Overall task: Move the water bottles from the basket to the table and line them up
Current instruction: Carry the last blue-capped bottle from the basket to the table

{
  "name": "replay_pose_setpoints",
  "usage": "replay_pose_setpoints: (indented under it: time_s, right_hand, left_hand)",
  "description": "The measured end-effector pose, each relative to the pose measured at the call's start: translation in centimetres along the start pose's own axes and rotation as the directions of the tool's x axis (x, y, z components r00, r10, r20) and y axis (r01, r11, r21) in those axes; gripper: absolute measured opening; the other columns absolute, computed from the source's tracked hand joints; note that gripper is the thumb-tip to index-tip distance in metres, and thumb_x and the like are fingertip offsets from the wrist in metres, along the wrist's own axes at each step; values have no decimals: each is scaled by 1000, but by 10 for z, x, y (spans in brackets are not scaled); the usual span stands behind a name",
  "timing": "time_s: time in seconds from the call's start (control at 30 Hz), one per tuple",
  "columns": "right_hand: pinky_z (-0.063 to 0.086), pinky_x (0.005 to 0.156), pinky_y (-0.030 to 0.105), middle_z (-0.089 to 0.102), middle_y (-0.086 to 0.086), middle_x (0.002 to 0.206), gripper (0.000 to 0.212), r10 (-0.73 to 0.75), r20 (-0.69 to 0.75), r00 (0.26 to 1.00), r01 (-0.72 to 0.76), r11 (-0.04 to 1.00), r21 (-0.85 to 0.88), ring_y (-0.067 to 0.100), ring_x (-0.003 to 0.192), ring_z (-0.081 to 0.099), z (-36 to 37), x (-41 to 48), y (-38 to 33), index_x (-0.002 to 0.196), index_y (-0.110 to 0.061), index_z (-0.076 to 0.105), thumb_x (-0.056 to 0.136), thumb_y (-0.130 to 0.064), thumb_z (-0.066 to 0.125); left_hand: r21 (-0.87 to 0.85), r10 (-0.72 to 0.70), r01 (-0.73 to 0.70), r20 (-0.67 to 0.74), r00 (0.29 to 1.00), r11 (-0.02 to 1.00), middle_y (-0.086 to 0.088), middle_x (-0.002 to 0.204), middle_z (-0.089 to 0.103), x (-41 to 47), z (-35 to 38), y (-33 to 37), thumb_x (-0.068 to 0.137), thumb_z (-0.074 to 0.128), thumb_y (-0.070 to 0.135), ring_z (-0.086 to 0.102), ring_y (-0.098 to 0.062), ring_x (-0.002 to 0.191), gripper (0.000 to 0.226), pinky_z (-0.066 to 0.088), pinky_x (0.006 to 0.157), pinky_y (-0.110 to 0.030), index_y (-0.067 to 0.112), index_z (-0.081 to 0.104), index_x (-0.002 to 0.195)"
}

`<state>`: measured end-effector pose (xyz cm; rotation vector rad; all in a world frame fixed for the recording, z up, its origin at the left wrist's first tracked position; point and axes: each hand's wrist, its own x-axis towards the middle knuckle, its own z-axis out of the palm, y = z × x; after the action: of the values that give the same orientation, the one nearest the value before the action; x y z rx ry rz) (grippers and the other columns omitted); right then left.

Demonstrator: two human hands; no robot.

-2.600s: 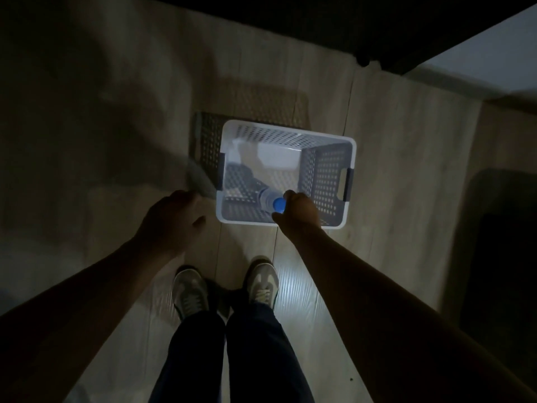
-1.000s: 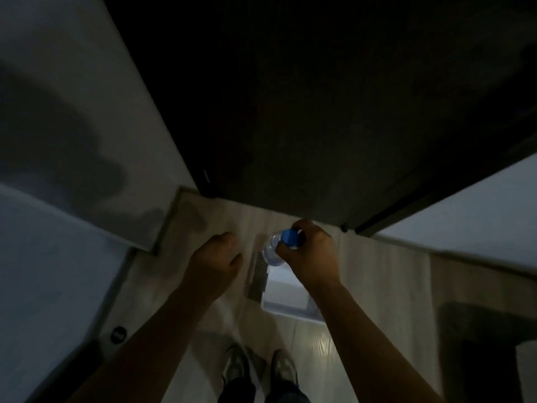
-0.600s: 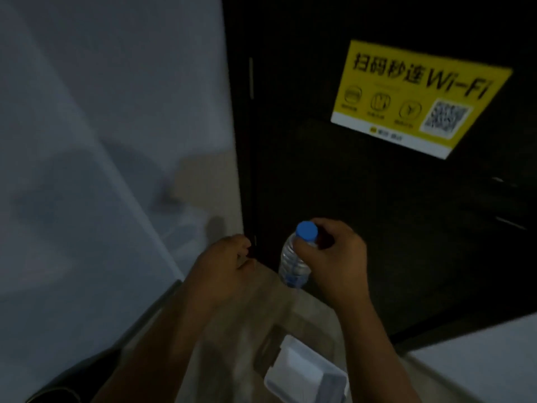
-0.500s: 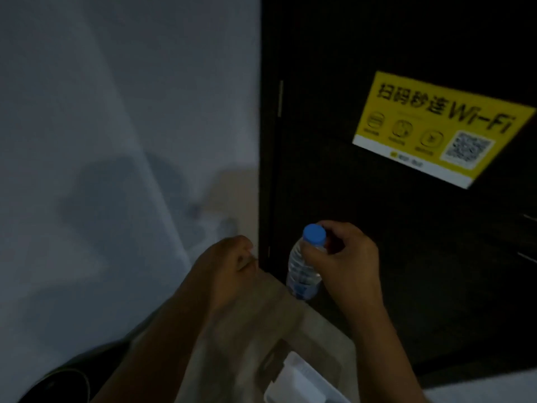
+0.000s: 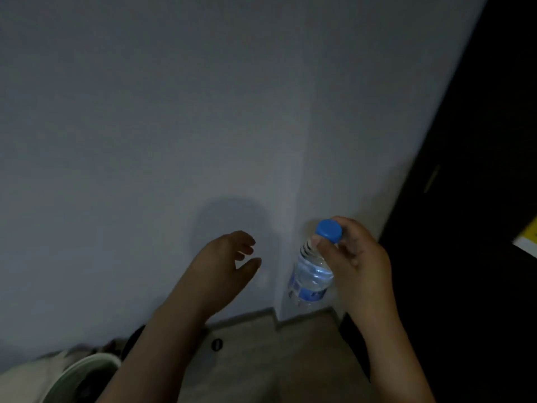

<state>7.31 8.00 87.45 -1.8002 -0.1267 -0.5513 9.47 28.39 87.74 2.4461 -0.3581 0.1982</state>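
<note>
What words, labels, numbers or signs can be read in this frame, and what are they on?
None can be read.
Blue label on the water bottle in the right hand: print too blurred to read.
Yellow sign at the right edge: only a corner shows, no text visible.

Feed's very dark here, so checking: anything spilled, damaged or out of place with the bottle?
Nothing stands out. The right hand grips the bottle at its neck. The cap is on, the bottle tilts slightly, and no spill shows. The left hand is open and empty.
</note>
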Motion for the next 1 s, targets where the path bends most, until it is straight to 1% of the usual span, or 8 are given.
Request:
replay_pose_setpoints:
  time_s: [0.13,0.3,0.4,0.5,0.63,0.73,0.83,1.0]
  right_hand:
    - [45,69,4,66,-20,91,16,-129,156,979,125,991,38,-2,85,63,82,-2,-39,91,-38,61,86,-24,68]
    - [45,68,5,67,-19,89,11,-232,315,920,195,970,146,-1,83,64,201,-37,-99,93,-34,62,84,-30,67]
    - [45,68,4,67,-18,89,16,-284,416,864,199,951,235,-1,83,64,277,-77,-138,94,-35,62,80,-43,65]
    - [49,71,9,70,-15,91,25,-311,497,810,174,937,303,1,87,66,349,-124,-173,96,-34,64,75,-48,64]
    - [53,74,21,72,-8,90,16,-367,595,715,147,911,386,9,87,68,436,-194,-218,96,-30,65,81,-36,69]
    - [52,73,19,71,-13,91,23,-410,646,644,122,888,443,3,89,67,487,-246,-253,98,-31,66,79,-43,67]
    - [54,74,16,71,-18,92,33,-455,696,556,99,867,488,1,90,67,528,-290,-284,99,-34,66,73,-53,63]
    - [56,74,29,72,-9,89,38,-499,761,414,49,847,529,8,85,68,589,-347,-322,101,-27,67,72,-51,67]
  left_hand:
    - [33,-120,126,-145,982,991,12,105,64,-44,-72,-50,88,60,34,60,-3,94,29,51,86,-24,25,57,116]
    - [44,-259,287,-321,911,957,12,104,64,-128,-164,-119,87,61,33,60,-3,93,28,51,86,-27,26,58,114]
    - [35,-336,381,-400,853,924,12,105,65,-193,-217,-161,87,61,34,61,-3,95,28,51,87,-30,26,58,114]
    - [21,-413,481,-481,773,876,14,105,64,-263,-265,-200,87,61,35,60,-3,96,28,52,86,-31,27,57,114]
    - [23,-493,610,-565,662,792,12,101,64,-356,-323,-243,86,62,31,61,-7,95,25,51,83,-31,25,59,110]
    - [-24,-549,691,-627,552,723,7,102,66,-419,-357,-263,85,63,30,62,-10,94,24,52,85,-35,22,61,108]
    - [-71,-581,737,-668,465,672,10,105,64,-474,-380,-279,86,62,32,60,-5,95,27,51,86,-31,25,59,112]
    - [-142,-628,811,-711,316,568,14,107,62,-545,-404,-298,87,60,33,58,0,96,29,52,86,-28,27,58,115]
